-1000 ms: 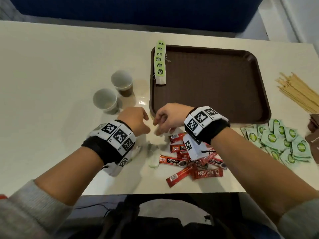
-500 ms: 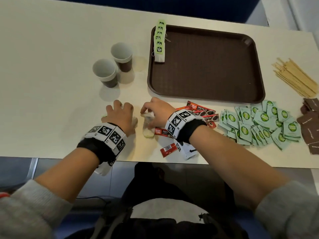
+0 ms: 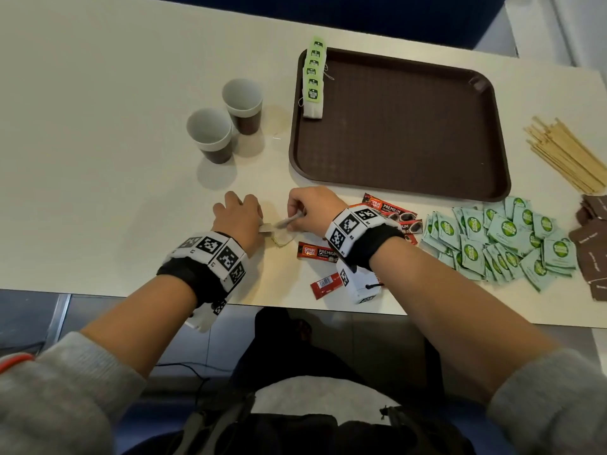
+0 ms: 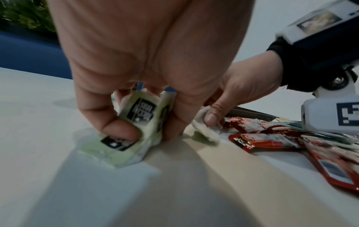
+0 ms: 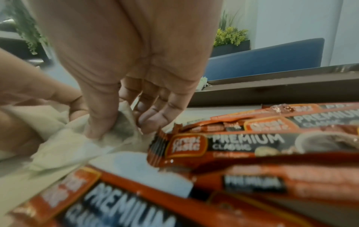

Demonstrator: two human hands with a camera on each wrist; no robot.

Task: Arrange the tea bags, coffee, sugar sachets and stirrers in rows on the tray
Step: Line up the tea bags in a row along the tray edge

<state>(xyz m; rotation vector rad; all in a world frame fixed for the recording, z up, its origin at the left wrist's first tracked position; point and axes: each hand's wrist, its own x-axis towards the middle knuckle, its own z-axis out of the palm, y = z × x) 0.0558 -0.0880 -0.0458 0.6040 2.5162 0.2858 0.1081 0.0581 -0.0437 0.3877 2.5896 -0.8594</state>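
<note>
With your left hand [image 4: 124,95] curled on the green-tagged tea bags [image 4: 139,122] at centre frame and your right hand [image 5: 124,86] pinching a loose tea bag [image 5: 116,132], lift slowly so strings don't tangle.

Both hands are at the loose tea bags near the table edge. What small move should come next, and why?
Probably lift the tea bag pinched by the right hand clear of those the left hand holds down, since the row on the tray looks unfinished.
</note>
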